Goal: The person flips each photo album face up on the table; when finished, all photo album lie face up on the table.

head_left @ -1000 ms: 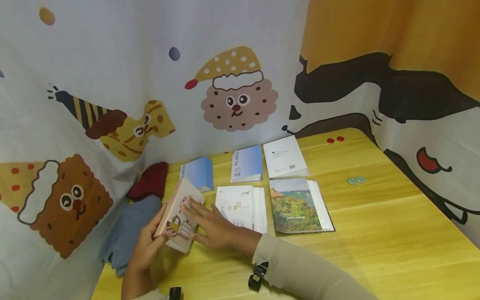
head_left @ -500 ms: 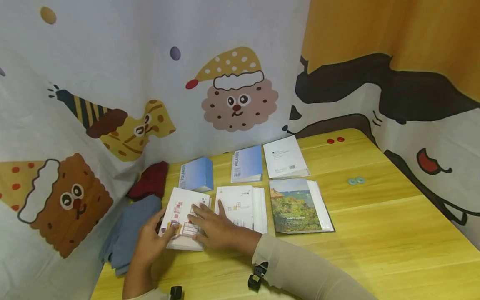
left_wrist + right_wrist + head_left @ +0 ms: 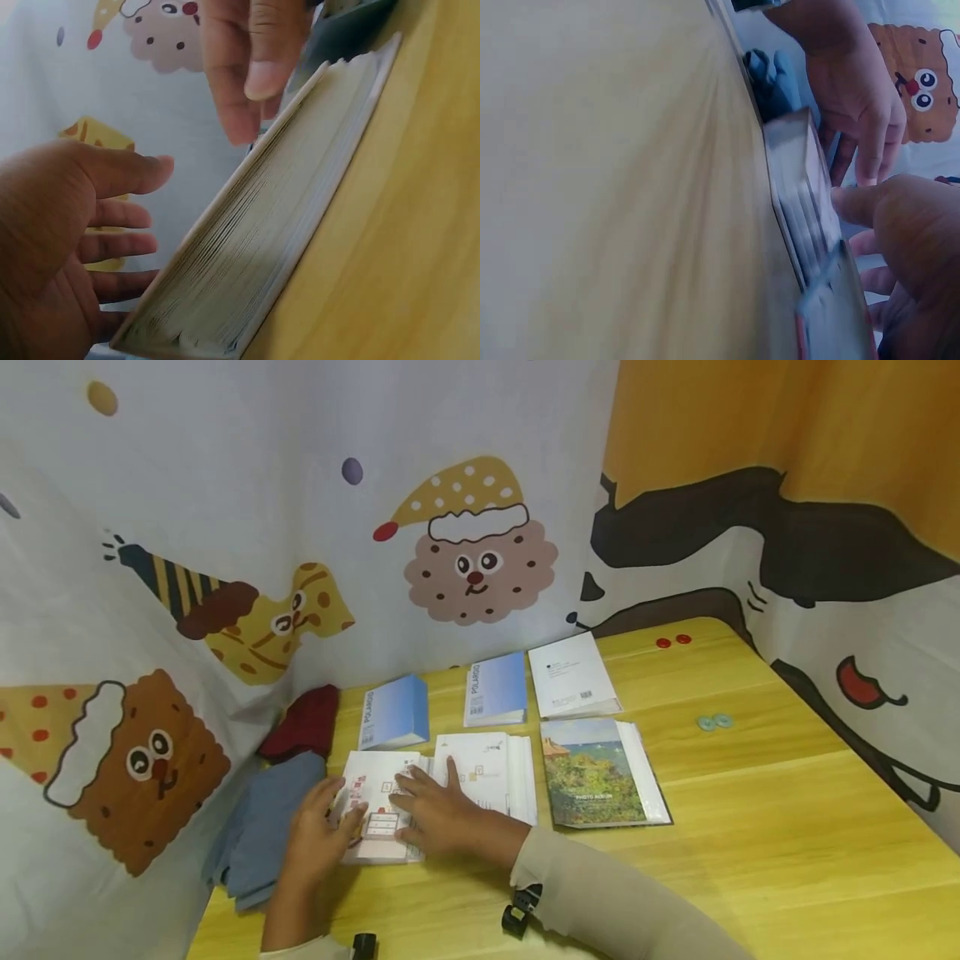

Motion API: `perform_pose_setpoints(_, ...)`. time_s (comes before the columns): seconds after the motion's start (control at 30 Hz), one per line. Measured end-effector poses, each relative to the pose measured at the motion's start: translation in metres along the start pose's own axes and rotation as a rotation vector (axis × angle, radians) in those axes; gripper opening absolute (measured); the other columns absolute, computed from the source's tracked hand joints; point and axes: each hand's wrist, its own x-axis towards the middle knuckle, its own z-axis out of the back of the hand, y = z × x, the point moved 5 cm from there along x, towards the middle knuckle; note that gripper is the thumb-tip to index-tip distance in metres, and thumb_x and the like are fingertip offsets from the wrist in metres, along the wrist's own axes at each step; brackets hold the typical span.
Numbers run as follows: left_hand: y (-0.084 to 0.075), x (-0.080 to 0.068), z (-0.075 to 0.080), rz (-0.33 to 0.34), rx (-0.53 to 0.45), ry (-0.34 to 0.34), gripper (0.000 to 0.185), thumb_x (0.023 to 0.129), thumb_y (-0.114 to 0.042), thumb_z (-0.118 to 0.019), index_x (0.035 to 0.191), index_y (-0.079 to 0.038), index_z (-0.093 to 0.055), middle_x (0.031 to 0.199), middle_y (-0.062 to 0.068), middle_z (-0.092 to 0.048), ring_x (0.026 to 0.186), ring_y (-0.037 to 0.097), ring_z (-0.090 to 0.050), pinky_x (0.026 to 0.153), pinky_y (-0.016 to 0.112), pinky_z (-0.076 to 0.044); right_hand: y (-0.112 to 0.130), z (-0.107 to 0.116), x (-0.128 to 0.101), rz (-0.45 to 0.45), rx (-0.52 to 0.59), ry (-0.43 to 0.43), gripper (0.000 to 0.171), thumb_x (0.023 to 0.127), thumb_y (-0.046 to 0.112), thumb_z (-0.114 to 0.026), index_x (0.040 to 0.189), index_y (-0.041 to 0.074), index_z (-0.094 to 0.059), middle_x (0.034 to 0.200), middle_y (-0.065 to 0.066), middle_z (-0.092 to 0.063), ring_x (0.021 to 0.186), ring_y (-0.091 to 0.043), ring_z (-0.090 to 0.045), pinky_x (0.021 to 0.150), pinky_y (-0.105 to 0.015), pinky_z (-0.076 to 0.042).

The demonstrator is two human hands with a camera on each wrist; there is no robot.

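Observation:
A thick white album (image 3: 382, 764) with small furniture drawings on its cover lies flat at the table's left front. My left hand (image 3: 318, 835) is at its left side, thumb over the cover, fingers apart and loosely bent. In the left wrist view the album's page edges (image 3: 255, 225) face the camera beside that hand. My right hand (image 3: 446, 814) spreads its fingers over the cover's right part, fingertips right at the surface. A similar white album (image 3: 480, 752) lies just to the right, partly hidden under the right hand and forearm.
Behind stand two blue albums (image 3: 395, 710) (image 3: 498, 689) and a white one (image 3: 573, 672). A landscape-covered photo album (image 3: 596, 768) lies right of the hands. Blue-grey cloth (image 3: 273, 827) and dark red cloth (image 3: 303, 722) border the left. Red buttons (image 3: 663, 643) and green buttons (image 3: 707, 723) lie farther right.
The furniture-print album has gone from tilted up in both hands to flat on the table, shifting slightly right beside the other white album. The left hand has loosened its grip on it.

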Motion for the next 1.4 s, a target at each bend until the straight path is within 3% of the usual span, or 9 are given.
perform_pose_setpoints(0.17,-0.008,0.0,-0.006,-0.078,0.035,-0.129,0.048,0.085,0.0,-0.088,0.128,0.014,-0.072,0.137,0.032,-0.069,0.124,0.054,-0.068,0.102,0.038,-0.052,-0.014,0.012,-0.011,-0.027,0.035,-0.012,0.062,0.11,0.055,-0.059,0.165,0.028,-0.05,0.181,-0.002,-0.032,0.17,-0.03,-0.025,0.129,-0.083,-0.013)
perform_pose_setpoints(0.23,-0.016,0.003,-0.008,-0.104,0.032,-0.152,0.046,0.085,0.001,-0.088,0.126,0.013,-0.073,0.137,0.03,-0.07,0.124,0.052,-0.068,0.103,0.037,-0.049,-0.022,0.019,-0.016,-0.036,0.044,-0.033,0.062,0.11,0.055,-0.059,0.165,0.027,-0.051,0.181,-0.003,-0.032,0.17,-0.031,-0.026,0.128,-0.084,-0.013)
perform_pose_setpoints(0.33,-0.034,0.009,-0.014,-0.169,0.029,-0.134,0.044,0.085,0.0,-0.088,0.125,0.012,-0.074,0.137,0.028,-0.071,0.124,0.051,-0.068,0.099,0.051,-0.055,-0.039,0.032,-0.027,-0.068,0.073,-0.064,0.063,0.11,0.054,-0.06,0.164,0.024,-0.051,0.181,-0.006,-0.031,0.17,-0.033,-0.024,0.128,-0.085,-0.008)
perform_pose_setpoints(0.4,-0.048,0.014,-0.021,-0.219,0.028,-0.093,0.043,0.086,-0.001,-0.088,0.124,0.012,-0.075,0.135,0.028,-0.071,0.125,0.051,-0.067,0.096,0.062,-0.056,-0.055,0.043,-0.037,-0.093,0.095,-0.095,0.063,0.11,0.052,-0.061,0.164,0.021,-0.052,0.181,-0.008,-0.03,0.17,-0.035,-0.023,0.127,-0.085,-0.006)
perform_pose_setpoints(0.57,-0.08,0.029,-0.044,-0.287,0.045,0.068,0.047,0.088,-0.009,-0.091,0.128,0.008,-0.074,0.138,0.028,-0.069,0.13,0.049,-0.065,0.105,0.067,-0.056,-0.1,0.072,-0.068,-0.171,0.139,-0.194,0.064,0.109,0.045,-0.066,0.163,0.014,-0.052,0.181,-0.014,-0.029,0.169,-0.043,-0.023,0.125,-0.088,-0.001)
perform_pose_setpoints(0.9,-0.142,0.082,-0.111,-0.152,0.009,0.446,0.067,0.103,-0.034,-0.078,0.158,-0.004,-0.055,0.173,0.021,-0.041,0.158,0.048,-0.043,0.123,0.069,-0.042,-0.192,0.104,-0.134,-0.372,0.201,-0.305,0.066,0.107,0.033,-0.071,0.165,0.01,-0.048,0.182,-0.021,-0.021,0.17,-0.049,-0.011,0.121,-0.091,0.004)
perform_pose_setpoints(1.13,-0.194,0.121,-0.161,-0.19,0.028,0.533,0.069,0.106,-0.037,-0.073,0.161,-0.004,-0.051,0.174,0.021,-0.038,0.159,0.043,-0.043,0.127,0.063,-0.042,-0.251,0.104,-0.153,-0.468,0.295,-0.315,0.074,0.108,0.035,-0.069,0.168,0.004,-0.039,0.181,-0.029,-0.012,0.167,-0.056,-0.012,0.122,-0.091,0.0)
perform_pose_setpoints(1.33,-0.218,0.142,-0.21,-0.08,-0.076,0.641,0.072,0.107,-0.044,-0.069,0.166,-0.009,-0.046,0.18,0.016,-0.028,0.164,0.039,-0.037,0.129,0.057,-0.041,-0.285,0.095,-0.165,-0.476,0.438,-0.297,0.08,0.11,0.035,-0.066,0.172,0.001,-0.028,0.18,-0.035,-0.004,0.161,-0.066,-0.017,0.122,-0.088,-0.016)
perform_pose_setpoints(1.4,-0.221,0.147,-0.224,-0.042,-0.095,0.653,0.072,0.108,-0.045,-0.068,0.167,-0.011,-0.044,0.181,0.014,-0.025,0.164,0.037,-0.037,0.129,0.057,-0.042,-0.291,0.091,-0.166,-0.478,0.469,-0.302,0.079,0.111,0.035,-0.065,0.173,0.004,-0.028,0.18,-0.034,-0.006,0.162,-0.065,-0.016,0.124,-0.087,-0.015)
